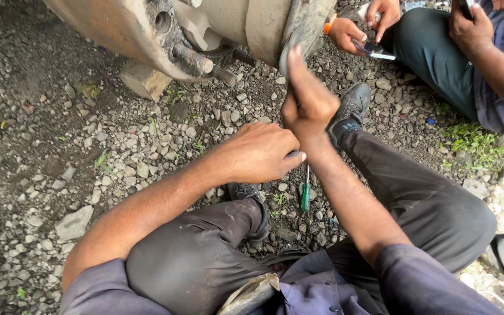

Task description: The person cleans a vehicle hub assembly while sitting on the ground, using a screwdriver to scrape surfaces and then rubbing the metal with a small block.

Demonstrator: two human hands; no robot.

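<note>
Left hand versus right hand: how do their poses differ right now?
The left hand sits low over the gravel, fist closed, knuckles up; the right hand is raised toward the rusty metal part, thumb pointing up. The left hand is nearer the green-handled screwdriver. Both appear to grip one dark tool, mostly hidden.

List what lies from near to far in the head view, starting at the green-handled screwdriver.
Green-handled screwdriver → left hand → right hand → threaded bolt on the rusty metal part.
</note>
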